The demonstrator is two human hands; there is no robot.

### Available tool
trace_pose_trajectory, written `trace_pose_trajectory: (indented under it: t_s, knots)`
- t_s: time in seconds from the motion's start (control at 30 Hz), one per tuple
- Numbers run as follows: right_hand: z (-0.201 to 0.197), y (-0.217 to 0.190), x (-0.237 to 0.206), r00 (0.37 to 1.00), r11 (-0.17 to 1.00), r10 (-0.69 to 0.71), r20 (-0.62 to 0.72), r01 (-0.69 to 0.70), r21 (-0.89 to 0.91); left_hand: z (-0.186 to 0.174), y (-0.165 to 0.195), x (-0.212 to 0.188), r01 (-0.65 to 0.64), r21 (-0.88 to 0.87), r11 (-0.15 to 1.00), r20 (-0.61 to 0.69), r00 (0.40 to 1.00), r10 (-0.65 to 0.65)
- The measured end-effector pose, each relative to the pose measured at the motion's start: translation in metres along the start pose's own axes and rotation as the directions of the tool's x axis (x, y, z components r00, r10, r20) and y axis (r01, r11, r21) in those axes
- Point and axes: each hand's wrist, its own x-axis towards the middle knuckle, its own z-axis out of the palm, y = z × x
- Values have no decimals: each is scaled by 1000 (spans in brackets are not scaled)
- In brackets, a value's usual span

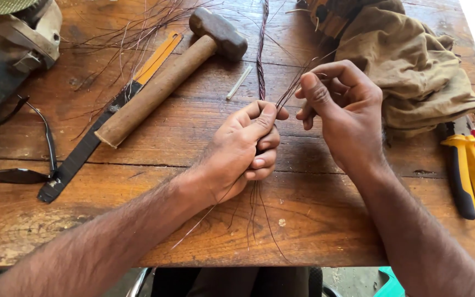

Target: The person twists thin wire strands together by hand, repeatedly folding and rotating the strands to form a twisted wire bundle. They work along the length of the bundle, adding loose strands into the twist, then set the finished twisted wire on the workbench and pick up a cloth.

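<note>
Wooden table (138, 220) carries a hammer (166, 77) and pliers (468, 170), while the left hand (246, 148) grips the twisted wire bundle (261, 60) mid-table, and the right hand (342, 110) pinches loose strands, best kept taut.

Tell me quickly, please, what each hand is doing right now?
Left hand: closed around the bundle of thin copper wires.
Right hand: pinching a few wire strands between thumb and fingers.

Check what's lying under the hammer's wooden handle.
A flat strip, orange at its far end and dark nearer, runs under the hammer handle, with thin loose wires around it. Where the handle crosses it, the strip is hidden.
</note>
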Motion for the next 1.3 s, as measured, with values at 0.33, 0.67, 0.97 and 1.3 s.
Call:
trace_pose_trajectory:
  t_s: [0.33, 0.67, 0.97, 1.3]
  knots:
    - [-21, 13, 8, 982, 980, -16, -186, 52, 194, 2, -2, -3, 20, 70, 997, 71, 997, -25]
    - [-19, 10, 8, 986, 939, 16, -168, 43, 342, 2, 0, -3, 40, 44, 998, 44, 998, -42]
    - [-11, 8, 5, 997, 967, 23, -68, -5, 255, 3, 0, -3, 39, 27, 999, 25, 999, -39]
    - [-13, 7, 6, 995, 932, 74, -73, -43, 361, 1, 0, -2, 19, 35, 999, 22, 1000, -20]
